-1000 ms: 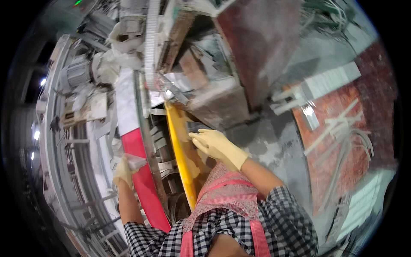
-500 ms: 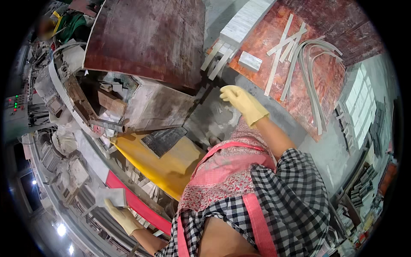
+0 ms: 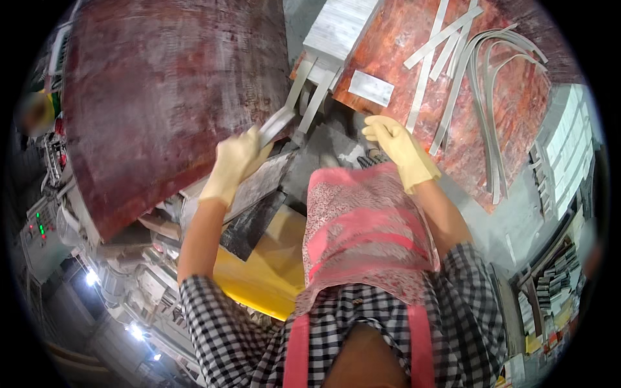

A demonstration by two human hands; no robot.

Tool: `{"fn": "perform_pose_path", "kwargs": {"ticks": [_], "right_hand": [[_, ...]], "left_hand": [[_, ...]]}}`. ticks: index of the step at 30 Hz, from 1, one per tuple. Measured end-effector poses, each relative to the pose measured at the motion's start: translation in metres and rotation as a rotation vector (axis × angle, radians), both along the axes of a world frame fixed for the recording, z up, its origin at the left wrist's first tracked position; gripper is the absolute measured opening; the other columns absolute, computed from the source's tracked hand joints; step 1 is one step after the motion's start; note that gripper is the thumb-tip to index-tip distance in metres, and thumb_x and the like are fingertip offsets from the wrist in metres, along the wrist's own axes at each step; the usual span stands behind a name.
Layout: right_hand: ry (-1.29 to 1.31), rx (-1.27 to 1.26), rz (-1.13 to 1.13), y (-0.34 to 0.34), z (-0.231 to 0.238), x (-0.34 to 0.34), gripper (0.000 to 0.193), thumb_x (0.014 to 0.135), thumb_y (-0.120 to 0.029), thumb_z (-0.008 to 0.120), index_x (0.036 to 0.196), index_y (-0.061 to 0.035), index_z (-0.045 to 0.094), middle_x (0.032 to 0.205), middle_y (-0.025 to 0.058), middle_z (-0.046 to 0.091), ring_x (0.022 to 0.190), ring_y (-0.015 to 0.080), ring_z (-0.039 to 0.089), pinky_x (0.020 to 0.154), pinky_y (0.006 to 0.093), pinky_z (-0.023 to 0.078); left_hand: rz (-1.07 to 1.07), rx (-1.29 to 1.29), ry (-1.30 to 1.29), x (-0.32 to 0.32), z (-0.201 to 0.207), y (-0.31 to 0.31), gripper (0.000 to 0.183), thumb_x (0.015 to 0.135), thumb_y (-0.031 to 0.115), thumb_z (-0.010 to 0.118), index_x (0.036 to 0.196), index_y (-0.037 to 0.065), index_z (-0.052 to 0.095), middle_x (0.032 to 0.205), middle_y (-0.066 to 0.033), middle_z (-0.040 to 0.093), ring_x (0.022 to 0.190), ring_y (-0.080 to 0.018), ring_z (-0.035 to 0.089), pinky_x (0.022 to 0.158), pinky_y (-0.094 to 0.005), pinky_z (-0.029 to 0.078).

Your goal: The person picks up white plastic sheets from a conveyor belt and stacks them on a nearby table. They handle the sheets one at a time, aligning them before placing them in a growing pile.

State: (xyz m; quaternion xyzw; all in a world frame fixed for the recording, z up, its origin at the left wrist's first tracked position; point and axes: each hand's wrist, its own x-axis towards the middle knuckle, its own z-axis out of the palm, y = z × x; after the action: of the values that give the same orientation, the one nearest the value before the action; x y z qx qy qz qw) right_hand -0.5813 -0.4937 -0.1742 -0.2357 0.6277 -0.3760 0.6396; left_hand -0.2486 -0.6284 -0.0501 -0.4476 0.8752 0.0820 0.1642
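My left hand (image 3: 236,161), in a pale yellow rubber glove, is closed on one end of a grey-white stone tile (image 3: 277,125), which appears nearly edge-on and slightly blurred. The tile reaches over the right edge of a large dark red board (image 3: 174,84), toward two pale strips (image 3: 315,103) jutting from beneath a stack of grey-white stone tiles (image 3: 339,29). My right hand (image 3: 400,147), in a matching glove, has its fingers curled together with nothing visible in them. It hovers near the front edge of a reddish board (image 3: 394,55), just below a single loose tile (image 3: 371,88).
Thin pale strips (image 3: 420,97) lie crossed on the reddish board, beside a bundle of bent straps (image 3: 485,110). Below my left forearm are a dark slab (image 3: 252,226) and a yellow panel (image 3: 259,271). Stacked pieces (image 3: 550,284) stand at lower right.
My left hand has swung up from the lower left to the dark red board, carrying the tile. My right hand has moved slightly right, and the view has turned.
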Motion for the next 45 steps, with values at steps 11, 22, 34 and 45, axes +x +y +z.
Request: {"fn": "perform_pose_path", "kwargs": {"ticks": [11, 22, 34, 45], "right_hand": [[-0.025, 0.352, -0.179, -0.038, -0.08, 0.008, 0.045, 0.11, -0.03, 0.053, 0.139, 0.0018, 0.065, 0.125, 0.0125, 0.076, 0.119, 0.0188, 0.069, 0.105, 0.031, 0.05], [-0.204, 0.231, -0.5, -0.123, -0.135, 0.053, 0.057, 0.106, -0.028, 0.064, 0.15, 0.0047, 0.052, 0.136, 0.0197, 0.066, 0.118, 0.0213, 0.065, 0.103, 0.0343, 0.051], [0.654, -0.275, -0.021, -0.158, -0.175, 0.077, 0.058, 0.105, -0.002, 0.054, 0.161, -0.0023, 0.04, 0.155, 0.032, 0.045, 0.13, 0.0409, 0.057, 0.114, 0.0442, 0.046], [0.77, -0.108, 0.082, -0.182, -0.167, 0.078, 0.04, 0.106, -0.016, 0.051, 0.137, 0.0093, 0.051, 0.126, 0.0303, 0.06, 0.111, 0.039, 0.063, 0.096, 0.0465, 0.051]], "left_hand": [[-0.89, -0.216, -0.231, -0.13, -0.241, -0.162, 0.024, 0.087, 0.015, 0.069, 0.107, 0.006, 0.06, 0.082, -0.0006, 0.069, 0.076, -0.0171, 0.073, 0.062, -0.0322, 0.057], [-0.64, -0.005, 0.198, -0.144, -0.268, -0.194, 0.016, 0.083, 0.007, 0.071, 0.097, 0.01, 0.065, 0.086, -0.0064, 0.074, 0.079, -0.029, 0.074, 0.072, -0.0405, 0.061], [1.065, 0.905, 1.002, -0.103, -0.263, -0.189, 0.063, 0.116, 0.043, 0.046, 0.155, -0.007, 0.047, 0.151, -0.0173, 0.059, 0.141, -0.0252, 0.055, 0.121, -0.0378, 0.038], [1.108, 1.281, 1.178, -0.138, -0.285, -0.205, 0.062, 0.114, 0.048, 0.048, 0.152, -0.002, 0.054, 0.145, -0.0084, 0.064, 0.132, -0.0175, 0.059, 0.11, -0.0329, 0.046]]}}
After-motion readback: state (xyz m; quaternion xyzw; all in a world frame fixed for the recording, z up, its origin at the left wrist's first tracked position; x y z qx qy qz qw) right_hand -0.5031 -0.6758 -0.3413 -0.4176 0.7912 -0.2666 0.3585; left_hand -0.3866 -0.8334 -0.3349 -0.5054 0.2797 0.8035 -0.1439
